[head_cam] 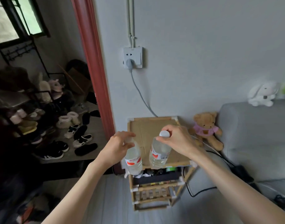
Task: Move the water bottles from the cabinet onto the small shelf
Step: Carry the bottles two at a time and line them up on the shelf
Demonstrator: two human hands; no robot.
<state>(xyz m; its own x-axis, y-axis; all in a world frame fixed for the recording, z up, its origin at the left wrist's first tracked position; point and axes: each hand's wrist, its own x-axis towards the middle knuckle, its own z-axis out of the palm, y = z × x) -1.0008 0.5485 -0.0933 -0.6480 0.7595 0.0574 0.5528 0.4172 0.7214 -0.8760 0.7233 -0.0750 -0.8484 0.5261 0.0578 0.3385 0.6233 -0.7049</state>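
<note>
From the head view, the left hand [120, 143] curls its fingers round the neck of the left water bottle [133, 160] at the front left corner of the small shelf [154, 126]. The right hand [177, 139] pinches the white cap of the right water bottle [159, 152], upright near the shelf top's front edge. A teddy bear [206, 128] sits beside the shelf, against a grey sofa [255, 135].
</note>
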